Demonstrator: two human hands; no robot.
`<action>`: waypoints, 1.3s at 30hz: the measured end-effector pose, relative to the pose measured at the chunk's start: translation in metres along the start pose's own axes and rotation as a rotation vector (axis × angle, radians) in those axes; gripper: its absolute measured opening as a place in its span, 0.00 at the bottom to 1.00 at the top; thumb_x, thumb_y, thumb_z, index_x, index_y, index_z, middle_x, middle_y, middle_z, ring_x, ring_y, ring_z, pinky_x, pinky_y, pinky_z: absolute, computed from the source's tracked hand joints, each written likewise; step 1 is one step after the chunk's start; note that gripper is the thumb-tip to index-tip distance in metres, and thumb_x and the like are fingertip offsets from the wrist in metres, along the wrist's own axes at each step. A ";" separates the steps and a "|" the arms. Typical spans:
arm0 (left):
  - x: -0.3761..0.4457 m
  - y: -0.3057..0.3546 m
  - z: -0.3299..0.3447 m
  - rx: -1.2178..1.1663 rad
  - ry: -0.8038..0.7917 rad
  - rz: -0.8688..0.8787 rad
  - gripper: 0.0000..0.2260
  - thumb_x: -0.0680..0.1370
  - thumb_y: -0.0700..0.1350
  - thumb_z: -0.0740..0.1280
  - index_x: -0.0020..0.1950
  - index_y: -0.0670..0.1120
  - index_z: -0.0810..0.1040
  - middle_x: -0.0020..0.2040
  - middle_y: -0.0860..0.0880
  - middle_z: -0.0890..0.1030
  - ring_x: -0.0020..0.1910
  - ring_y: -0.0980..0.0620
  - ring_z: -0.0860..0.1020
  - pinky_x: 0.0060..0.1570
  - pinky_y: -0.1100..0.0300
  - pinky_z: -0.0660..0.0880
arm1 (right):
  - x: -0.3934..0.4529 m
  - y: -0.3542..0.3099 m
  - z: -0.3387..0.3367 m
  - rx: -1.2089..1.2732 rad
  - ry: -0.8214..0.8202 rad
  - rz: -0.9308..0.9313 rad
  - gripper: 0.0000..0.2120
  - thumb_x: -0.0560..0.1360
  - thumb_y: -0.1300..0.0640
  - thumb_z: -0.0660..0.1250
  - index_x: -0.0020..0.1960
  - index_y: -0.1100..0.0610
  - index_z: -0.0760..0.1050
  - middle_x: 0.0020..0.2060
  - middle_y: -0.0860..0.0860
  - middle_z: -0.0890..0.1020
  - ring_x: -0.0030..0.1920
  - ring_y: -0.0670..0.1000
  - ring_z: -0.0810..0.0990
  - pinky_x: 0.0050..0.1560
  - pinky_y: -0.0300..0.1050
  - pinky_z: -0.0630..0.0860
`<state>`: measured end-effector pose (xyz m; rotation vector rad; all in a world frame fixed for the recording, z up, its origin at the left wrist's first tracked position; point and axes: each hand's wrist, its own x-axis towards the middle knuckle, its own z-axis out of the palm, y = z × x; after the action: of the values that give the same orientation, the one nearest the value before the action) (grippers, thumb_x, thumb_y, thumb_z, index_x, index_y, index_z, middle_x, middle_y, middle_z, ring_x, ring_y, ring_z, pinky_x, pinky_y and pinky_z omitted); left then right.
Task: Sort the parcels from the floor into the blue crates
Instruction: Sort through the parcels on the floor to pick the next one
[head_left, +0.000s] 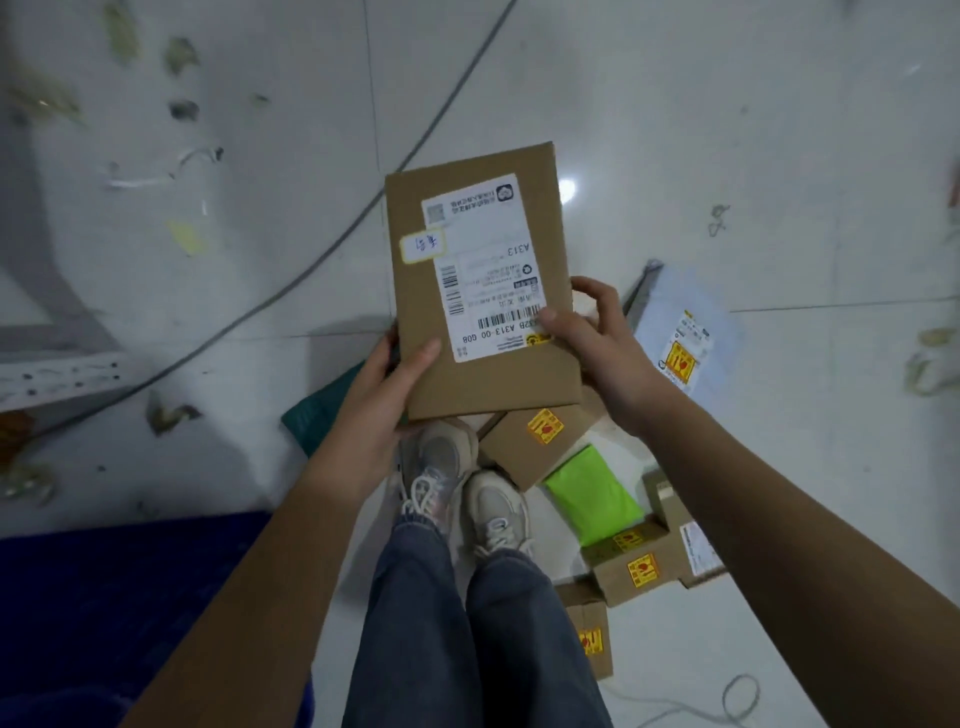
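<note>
With the flat cardboard parcel (480, 286) held label-up above the shoes (457, 483), left hand (382, 400) and right hand (597, 343) each gripping a near corner, the person should probably read its label, then carry it level to the blue crate (104, 597) left of the shoes.

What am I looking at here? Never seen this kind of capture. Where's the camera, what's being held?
There is no robot: a person wears one wide-angle camera on the head, looking down at their own arms, legs and shoes. The left hand and the right hand together hold a brown cardboard parcel with a white shipping label facing up. On the tiled floor, to the person's right, lie more parcels: brown boxes with yellow stickers, a bright green pouch and a pale mailer bag. A dark blue surface at lower left may be a crate.
</note>
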<state>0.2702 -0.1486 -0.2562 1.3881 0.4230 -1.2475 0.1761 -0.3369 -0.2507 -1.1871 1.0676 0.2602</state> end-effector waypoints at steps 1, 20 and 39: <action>-0.009 0.007 -0.001 -0.034 0.003 0.026 0.25 0.71 0.54 0.68 0.68 0.57 0.70 0.61 0.53 0.80 0.61 0.51 0.77 0.58 0.46 0.76 | -0.005 -0.010 0.003 0.003 -0.019 -0.013 0.42 0.57 0.39 0.72 0.68 0.43 0.62 0.52 0.51 0.80 0.49 0.52 0.83 0.44 0.45 0.77; -0.195 0.030 -0.042 -0.053 0.331 0.300 0.10 0.74 0.51 0.68 0.53 0.54 0.72 0.47 0.58 0.79 0.42 0.63 0.77 0.27 0.75 0.72 | -0.160 -0.011 0.088 0.116 -0.202 -0.067 0.39 0.57 0.42 0.73 0.64 0.53 0.66 0.49 0.45 0.85 0.49 0.47 0.83 0.55 0.53 0.76; -0.579 0.002 -0.134 -0.315 0.804 0.664 0.33 0.64 0.70 0.68 0.65 0.77 0.57 0.59 0.75 0.72 0.53 0.77 0.72 0.45 0.68 0.71 | -0.455 -0.084 0.294 -0.249 -0.608 -0.189 0.42 0.48 0.38 0.73 0.60 0.52 0.76 0.46 0.50 0.86 0.42 0.47 0.85 0.34 0.39 0.80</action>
<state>0.1165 0.2000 0.2004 1.5298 0.6005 -0.0446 0.1544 0.0346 0.1525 -1.3037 0.3962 0.5758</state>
